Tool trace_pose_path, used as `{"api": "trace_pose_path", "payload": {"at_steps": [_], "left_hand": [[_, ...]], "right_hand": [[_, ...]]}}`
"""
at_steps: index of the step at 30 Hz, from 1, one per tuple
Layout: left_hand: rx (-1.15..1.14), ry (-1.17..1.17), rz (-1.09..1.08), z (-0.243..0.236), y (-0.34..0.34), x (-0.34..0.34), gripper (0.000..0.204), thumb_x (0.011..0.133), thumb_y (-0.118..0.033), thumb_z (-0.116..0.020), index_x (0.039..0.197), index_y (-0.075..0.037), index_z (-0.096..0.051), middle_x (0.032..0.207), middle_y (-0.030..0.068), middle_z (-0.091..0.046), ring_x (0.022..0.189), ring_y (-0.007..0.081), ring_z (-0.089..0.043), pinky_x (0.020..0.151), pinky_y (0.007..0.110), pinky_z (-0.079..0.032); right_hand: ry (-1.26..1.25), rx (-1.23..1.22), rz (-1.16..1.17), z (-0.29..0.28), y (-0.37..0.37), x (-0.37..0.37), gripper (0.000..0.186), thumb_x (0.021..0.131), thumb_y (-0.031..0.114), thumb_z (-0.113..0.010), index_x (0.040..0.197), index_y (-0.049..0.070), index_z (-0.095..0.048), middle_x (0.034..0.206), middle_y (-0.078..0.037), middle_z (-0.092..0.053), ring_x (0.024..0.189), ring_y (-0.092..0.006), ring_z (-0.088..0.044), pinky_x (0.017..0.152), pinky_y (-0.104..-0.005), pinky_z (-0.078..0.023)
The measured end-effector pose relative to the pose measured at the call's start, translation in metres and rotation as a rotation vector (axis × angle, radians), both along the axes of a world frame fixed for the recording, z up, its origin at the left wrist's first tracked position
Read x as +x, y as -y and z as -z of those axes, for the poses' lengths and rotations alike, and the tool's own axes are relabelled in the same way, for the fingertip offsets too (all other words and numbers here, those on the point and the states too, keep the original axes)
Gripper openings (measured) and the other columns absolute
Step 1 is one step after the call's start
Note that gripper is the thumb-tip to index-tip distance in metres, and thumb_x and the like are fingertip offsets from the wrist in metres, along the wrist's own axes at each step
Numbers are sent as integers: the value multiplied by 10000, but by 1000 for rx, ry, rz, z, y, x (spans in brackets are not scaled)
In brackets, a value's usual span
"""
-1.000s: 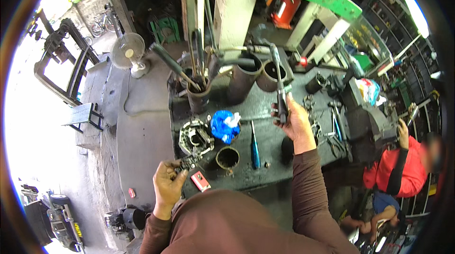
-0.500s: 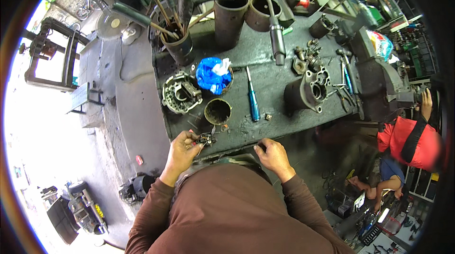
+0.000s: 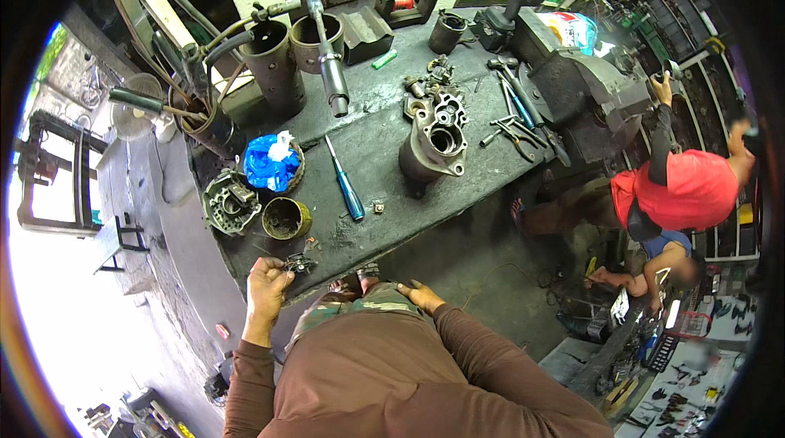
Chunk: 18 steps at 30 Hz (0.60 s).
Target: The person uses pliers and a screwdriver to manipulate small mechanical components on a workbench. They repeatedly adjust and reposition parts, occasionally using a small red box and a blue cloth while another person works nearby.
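Note:
My left hand [image 3: 270,283] grips a small dark assembly with wires [image 3: 298,265] at the near edge of the workbench [image 3: 327,250]. My right hand [image 3: 419,296] rests low by my camouflage trousers, fingers loosely extended with nothing visible in them. Around the left hand are a rusty tin [image 3: 286,217], a round metal housing [image 3: 231,202] and a blue plastic bundle [image 3: 270,161] in a container. A blue-handled screwdriver [image 3: 343,180] lies mid-bench, left of a larger cast housing [image 3: 433,143]. A long cylindrical tool [image 3: 331,70] leans on a metal pot toward the back.
Steel cylinders [image 3: 270,70], assorted hand tools [image 3: 515,111], a drill [image 3: 515,4] and a vise [image 3: 621,90] line the back and right. A co-worker in red [image 3: 679,193] stands at right, another person in blue [image 3: 662,266] is low behind. A fan [image 3: 131,115] is at left.
My right hand has let go of the long tool, now lying at the back of the bench, and has dropped to my trousers. My left hand still holds the assembly. The view has shifted rightward.

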<state>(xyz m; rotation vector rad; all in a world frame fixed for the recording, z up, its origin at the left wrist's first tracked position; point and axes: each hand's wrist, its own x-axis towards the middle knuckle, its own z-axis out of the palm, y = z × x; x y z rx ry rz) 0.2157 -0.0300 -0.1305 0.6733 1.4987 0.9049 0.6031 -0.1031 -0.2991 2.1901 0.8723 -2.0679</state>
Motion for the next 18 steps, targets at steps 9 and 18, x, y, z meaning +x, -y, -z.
{"api": "trace_pose_path", "payload": {"at_steps": [9,18], "left_hand": [[90,-116,107,-13,-1,-13,258,918,-35,-774,1135,-7,-638,740,-48,-576,541,52,-469,462,225,-336],[152,190,-37,-46,18,-30,230,964,18,-717,1164,-22,-610,811,-48,-634,571,2,-448,489,202,-322]], "right_hand": [[-41,36,-315,-40,6,-9,612,1051,502,-629,1352,-22,-721,1165,-172,-771,961,-266,-710,834,-423,-582],[78,571,-588,-161,89,4,398,960,154,-626,1320,28,-740,1266,-199,-719,1049,-366,-733,939,-443,-589]]}}
